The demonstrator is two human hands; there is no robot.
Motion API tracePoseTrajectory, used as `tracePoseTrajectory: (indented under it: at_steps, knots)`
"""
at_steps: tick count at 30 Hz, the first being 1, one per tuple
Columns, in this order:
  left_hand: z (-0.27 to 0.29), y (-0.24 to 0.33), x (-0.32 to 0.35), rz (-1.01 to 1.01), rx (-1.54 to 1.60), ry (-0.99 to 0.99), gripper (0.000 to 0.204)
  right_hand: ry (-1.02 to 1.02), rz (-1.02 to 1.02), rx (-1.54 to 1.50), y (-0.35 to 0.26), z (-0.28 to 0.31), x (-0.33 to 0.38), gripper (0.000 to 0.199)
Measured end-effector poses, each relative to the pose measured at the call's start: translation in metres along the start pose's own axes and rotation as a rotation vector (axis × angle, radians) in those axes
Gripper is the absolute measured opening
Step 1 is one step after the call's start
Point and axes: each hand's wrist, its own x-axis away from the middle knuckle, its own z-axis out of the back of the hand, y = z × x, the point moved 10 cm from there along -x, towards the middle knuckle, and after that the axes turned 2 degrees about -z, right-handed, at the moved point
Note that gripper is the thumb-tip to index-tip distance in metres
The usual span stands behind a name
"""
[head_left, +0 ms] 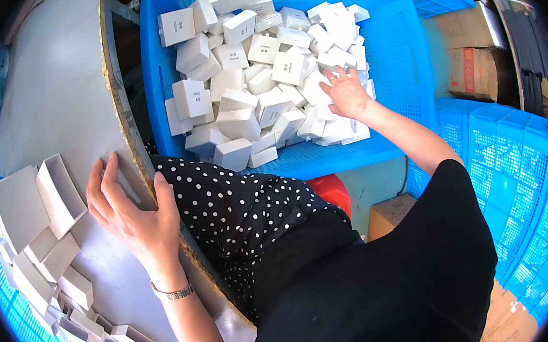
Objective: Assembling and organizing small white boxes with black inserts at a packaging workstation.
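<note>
My right hand [348,94] reaches into a large blue plastic crate [401,62], over the right side of a heap of small white boxes [266,80]. Its fingers are spread and rest against the boxes; none is plainly gripped. Over the edge of the grey table [50,67], my left hand [136,215] is held with its fingers apart and nothing in them. A metal-banded watch or bracelet [172,292] circles that wrist. Left of this hand, an open white box part [61,195] lies beside other white box pieces.
More hollow white box parts [86,331] pile along the table's left side, next to a blue mesh crate [10,285]. Blue crates [503,183] stack at the right. Brown cartons [474,75] stand behind them. A red object [332,193] shows beneath the large crate.
</note>
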Motion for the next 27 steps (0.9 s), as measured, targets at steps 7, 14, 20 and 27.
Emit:
tracePoseTrajectory:
  at_steps: [7, 14, 20, 27]
  knots:
    - [-0.004, 0.003, -0.002, 0.013, -0.019, -0.016, 0.060, 0.620, 1.045, -0.561, -0.286, 0.086, -0.036, 0.021]
    - [-0.002, -0.002, 0.001, 0.035, 0.040, -0.015, 0.058, 0.065, 0.771, 0.135, -0.348, 0.048, -0.088, 0.034]
    - [-0.002, -0.004, 0.001, 0.038, 0.058, -0.025, 0.058, -0.035, 0.627, -0.176, -0.257, 0.043, -0.072, 0.035]
    - [-0.003, -0.001, 0.000, 0.032, 0.032, -0.027, 0.060, -0.164, 0.373, -0.231, -0.129, 0.014, -0.021, 0.038]
